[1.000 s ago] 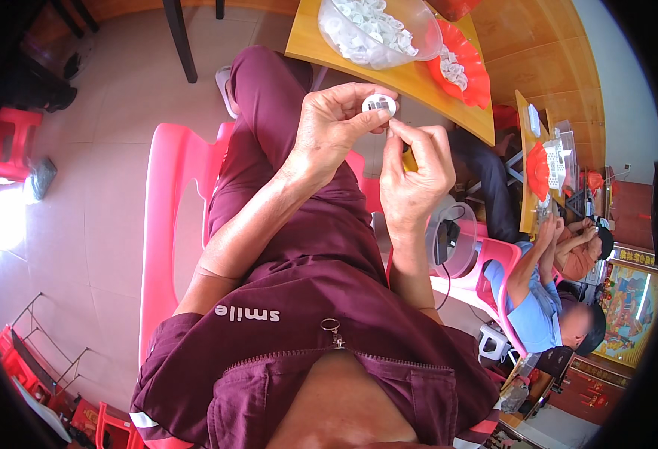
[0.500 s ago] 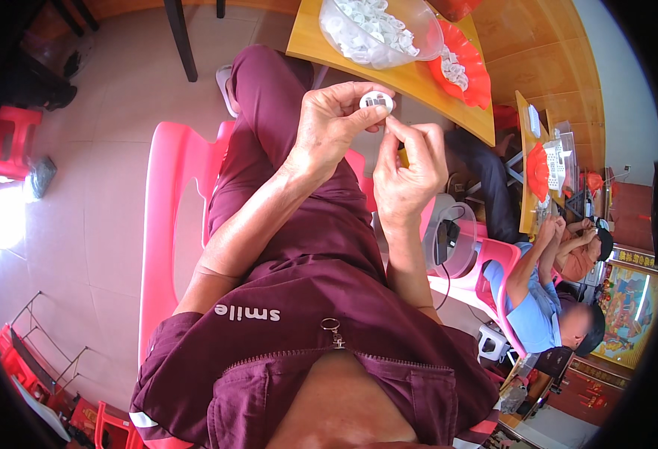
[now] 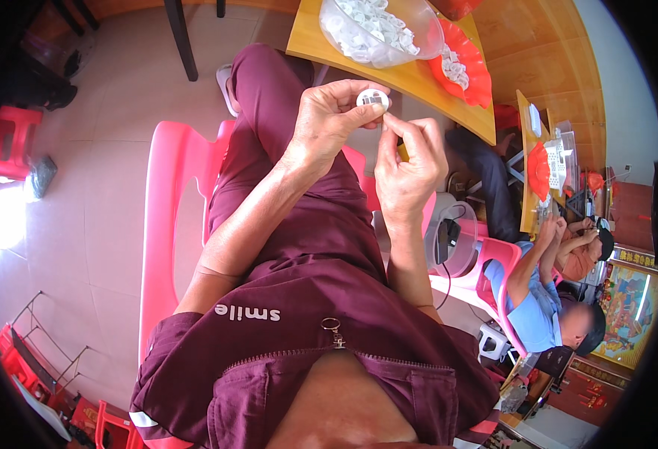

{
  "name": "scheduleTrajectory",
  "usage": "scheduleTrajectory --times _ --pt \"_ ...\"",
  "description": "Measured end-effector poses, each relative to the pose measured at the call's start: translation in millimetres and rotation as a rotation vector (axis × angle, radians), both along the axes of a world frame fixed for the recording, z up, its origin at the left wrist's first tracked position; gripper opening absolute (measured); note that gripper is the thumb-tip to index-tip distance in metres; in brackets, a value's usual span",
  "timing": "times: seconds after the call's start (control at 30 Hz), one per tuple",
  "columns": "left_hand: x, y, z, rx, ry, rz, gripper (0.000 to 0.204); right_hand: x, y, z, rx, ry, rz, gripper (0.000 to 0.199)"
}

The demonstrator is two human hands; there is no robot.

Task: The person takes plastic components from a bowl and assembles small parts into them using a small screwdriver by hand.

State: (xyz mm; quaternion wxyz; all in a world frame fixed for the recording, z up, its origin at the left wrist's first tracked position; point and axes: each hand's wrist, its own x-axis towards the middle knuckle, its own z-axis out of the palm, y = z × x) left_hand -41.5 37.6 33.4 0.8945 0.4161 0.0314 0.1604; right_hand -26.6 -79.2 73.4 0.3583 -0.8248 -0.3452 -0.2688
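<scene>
My left hand (image 3: 324, 120) pinches a small round white plastic piece (image 3: 373, 98) with dark rectangular openings or marks on its face. Thumb in front and fingers behind, it holds the piece above my crossed legs, close to the table's near edge. Just below and right of the piece is my right hand (image 3: 411, 165), its thumb and index fingertip pressed together at the piece's lower edge. Whether anything small sits in that pinch is hidden. Beyond both hands, a clear bowl (image 3: 377, 54) holds many small white plastic pieces.
The bowl stands on a yellow wooden table (image 3: 448, 93), beside a red scalloped dish (image 3: 481, 90) of white pieces. A pink chair (image 3: 160, 224) is under me. At right, a person in a blue shirt (image 3: 531, 318) and another in orange sit at a second table (image 3: 529, 194).
The round piece has shifted slightly left and tilted a little in my left fingers. My right fingertips have moved slightly with it; the rest looks the same.
</scene>
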Motion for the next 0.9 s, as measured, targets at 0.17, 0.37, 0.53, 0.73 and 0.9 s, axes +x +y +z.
scheduleTrajectory --times 0.17,0.37,0.53,0.73,0.9 --pt "1 -2 -4 -0.033 -0.035 -0.002 0.023 0 -1 2 -0.032 0.011 -0.018 0.028" --pt "1 -2 -4 -0.033 -0.04 0.009 0.023 1 -1 1 -0.043 0.003 -0.019 0.027" --pt "1 -1 -3 -0.018 -0.034 0.005 0.022 1 0 -1 -0.022 -0.024 -0.005 0.029" --pt "3 -1 -4 -0.024 -0.017 0.037 0.021 -1 7 -5 0.021 0.005 -0.008 0.025" --pt "3 -1 -5 -0.04 -0.017 0.051 0.022 3 7 -9 0.037 0.003 -0.018 0.02"
